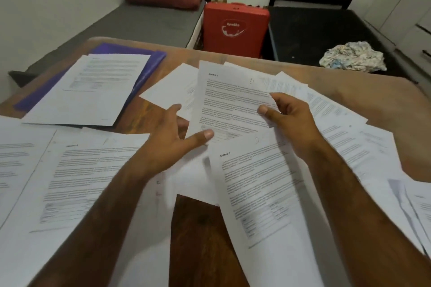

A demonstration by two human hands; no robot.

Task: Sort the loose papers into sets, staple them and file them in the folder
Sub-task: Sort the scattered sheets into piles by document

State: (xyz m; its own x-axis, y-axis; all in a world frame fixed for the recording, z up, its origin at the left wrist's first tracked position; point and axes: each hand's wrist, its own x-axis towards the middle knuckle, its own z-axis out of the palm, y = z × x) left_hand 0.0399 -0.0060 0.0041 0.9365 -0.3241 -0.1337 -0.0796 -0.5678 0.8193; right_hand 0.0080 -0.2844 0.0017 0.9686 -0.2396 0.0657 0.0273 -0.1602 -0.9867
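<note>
The right hand's (291, 119) thumb (263, 109) and curled fingers pinch the right edge of a thin white printed sheet headed "Section 4" (233, 100). The left hand (168, 142) is spread, its straight thumb (205, 135) lying on that sheet's lower corner and its forefinger (175, 108) stretched beside the left edge. A "Section 5" sheet (256, 193) lies just below, under the right forearm. Loose papers (338, 123) fan over the worn wooden table (349, 86). At far left, a glossy purple folder (149, 70) lies flat with one page (93, 91) on it. Beyond the table stand a rigid red case (235, 28) and a crumpled cloth (353, 56).
</note>
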